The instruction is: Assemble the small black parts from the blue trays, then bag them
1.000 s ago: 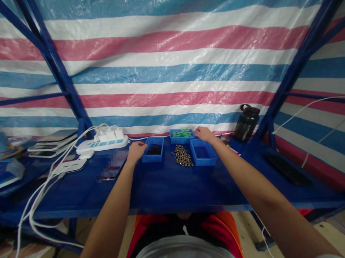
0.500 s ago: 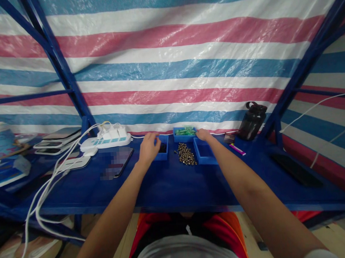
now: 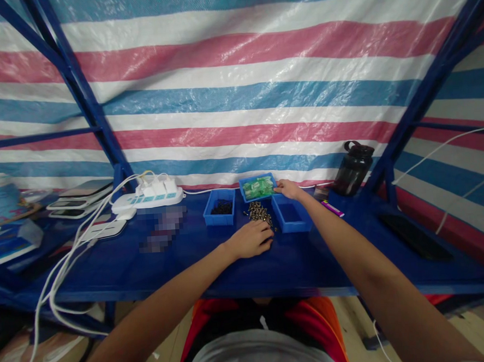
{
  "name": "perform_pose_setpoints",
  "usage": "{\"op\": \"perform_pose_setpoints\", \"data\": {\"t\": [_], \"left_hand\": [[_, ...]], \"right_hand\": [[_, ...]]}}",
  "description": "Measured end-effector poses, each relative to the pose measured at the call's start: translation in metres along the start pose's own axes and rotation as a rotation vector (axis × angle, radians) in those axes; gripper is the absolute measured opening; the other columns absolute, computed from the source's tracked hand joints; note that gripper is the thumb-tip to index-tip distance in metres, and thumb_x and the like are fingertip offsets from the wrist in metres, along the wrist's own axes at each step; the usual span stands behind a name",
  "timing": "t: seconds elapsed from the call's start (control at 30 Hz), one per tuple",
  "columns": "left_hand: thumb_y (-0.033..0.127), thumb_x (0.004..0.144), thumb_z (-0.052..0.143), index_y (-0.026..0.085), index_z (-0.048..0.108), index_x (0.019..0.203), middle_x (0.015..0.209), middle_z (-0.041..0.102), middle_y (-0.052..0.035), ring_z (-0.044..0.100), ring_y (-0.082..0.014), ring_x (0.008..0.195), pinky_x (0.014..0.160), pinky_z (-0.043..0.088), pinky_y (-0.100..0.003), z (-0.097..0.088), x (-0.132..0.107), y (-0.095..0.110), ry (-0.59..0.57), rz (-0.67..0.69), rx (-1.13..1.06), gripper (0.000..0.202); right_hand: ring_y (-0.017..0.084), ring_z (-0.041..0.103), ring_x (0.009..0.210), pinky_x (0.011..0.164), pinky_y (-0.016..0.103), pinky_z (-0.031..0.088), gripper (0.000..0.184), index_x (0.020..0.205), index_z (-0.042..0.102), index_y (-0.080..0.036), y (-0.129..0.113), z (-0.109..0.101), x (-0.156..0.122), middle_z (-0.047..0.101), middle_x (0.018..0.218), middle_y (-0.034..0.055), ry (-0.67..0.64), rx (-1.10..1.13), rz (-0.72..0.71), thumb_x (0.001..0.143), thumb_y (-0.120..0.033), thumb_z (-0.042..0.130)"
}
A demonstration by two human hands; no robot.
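My left hand (image 3: 251,239) lies at the near edge of a loose pile of small brass-coloured screw-like parts (image 3: 258,211). Its fingers are bent and slightly apart, partly hiding the pile; nothing shows in its grasp. At the back, my right hand (image 3: 288,189) pinches the right rim of a small blue bin (image 3: 248,197) that contains green and clear pieces (image 3: 259,187). Under my right forearm sits another blue bin (image 3: 289,213), its inside showing only blue. To the left of the pile, a third blue bin (image 3: 220,220) contains small dark parts (image 3: 222,207).
On the left lie a white power strip (image 3: 147,199) with plugs, trailing white cables (image 3: 61,268) and a partly blurred phone (image 3: 166,226). A dark bottle (image 3: 353,169), a purple packet (image 3: 333,209) and a dark flat object (image 3: 413,236) are on the right.
My left hand has moved from the left bin to the pile's near edge. The back bin has turned slightly and shifted left, my right hand at its rim.
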State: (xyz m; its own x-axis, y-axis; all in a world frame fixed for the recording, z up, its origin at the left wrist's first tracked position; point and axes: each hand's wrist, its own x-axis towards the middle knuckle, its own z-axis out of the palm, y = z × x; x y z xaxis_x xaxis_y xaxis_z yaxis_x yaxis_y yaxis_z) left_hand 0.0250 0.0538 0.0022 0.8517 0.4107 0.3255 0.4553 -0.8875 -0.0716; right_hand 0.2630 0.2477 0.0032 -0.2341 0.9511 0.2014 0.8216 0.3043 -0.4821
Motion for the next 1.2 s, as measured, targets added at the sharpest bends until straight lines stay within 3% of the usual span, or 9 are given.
{"op": "perform_pose_setpoints", "data": {"t": [0.27,0.57,0.77,0.97,1.2], "left_hand": [[0.029,0.092,0.046,0.017,0.06,0.101,0.098,0.055,-0.0076,0.053,-0.0192,0.093,0.087,0.042,-0.031,0.003,0.001,-0.001,0.016,-0.022,-0.05,0.02],[0.03,0.09,0.05,0.018,0.06,0.104,0.106,0.054,-0.0086,0.051,-0.0205,0.102,0.091,0.043,-0.034,0.006,0.0,-0.003,0.088,-0.025,-0.085,0.021],[0.031,0.088,0.055,0.019,0.059,0.108,0.116,0.051,-0.0098,0.044,-0.0233,0.118,0.099,0.039,-0.038,0.011,0.0,-0.006,0.137,-0.03,-0.079,0.023],[0.03,0.088,0.055,0.019,0.056,0.114,0.121,0.05,-0.0111,0.042,-0.0245,0.122,0.1,0.039,-0.04,0.016,0.0,-0.006,0.162,-0.084,-0.063,0.028],[0.035,0.088,0.056,0.022,0.046,0.131,0.137,0.041,-0.0133,0.03,-0.0289,0.133,0.107,0.032,-0.046,0.017,0.001,-0.006,0.174,-0.116,-0.031,0.047]], "right_hand": [[0.017,0.062,0.068,0.061,0.023,0.044,0.018,0.071,0.059,-0.018,0.005,-0.015,-0.011,0.068,0.072,0.0011,-0.021,0.128,-0.062,0.069,-0.034,0.067],[0.015,0.058,0.062,0.056,0.023,0.04,0.03,0.068,0.055,-0.018,-0.018,-0.028,-0.023,0.062,0.063,-0.0019,-0.025,0.186,-0.2,0.062,-0.042,0.071],[0.014,0.054,0.063,0.059,0.024,0.04,0.035,0.068,0.053,-0.018,-0.025,-0.024,-0.027,0.059,0.064,-0.0028,0.005,0.191,-0.32,0.062,-0.048,0.071],[0.013,0.05,0.061,0.058,0.025,0.038,0.039,0.067,0.051,-0.018,-0.024,-0.022,-0.033,0.055,0.063,-0.0028,0.075,0.184,-0.424,0.067,-0.053,0.068],[0.014,0.049,0.062,0.06,0.024,0.036,0.03,0.069,0.051,-0.019,-0.035,-0.03,-0.049,0.055,0.065,-0.002,0.138,0.054,-0.469,0.076,-0.045,0.064]]}}
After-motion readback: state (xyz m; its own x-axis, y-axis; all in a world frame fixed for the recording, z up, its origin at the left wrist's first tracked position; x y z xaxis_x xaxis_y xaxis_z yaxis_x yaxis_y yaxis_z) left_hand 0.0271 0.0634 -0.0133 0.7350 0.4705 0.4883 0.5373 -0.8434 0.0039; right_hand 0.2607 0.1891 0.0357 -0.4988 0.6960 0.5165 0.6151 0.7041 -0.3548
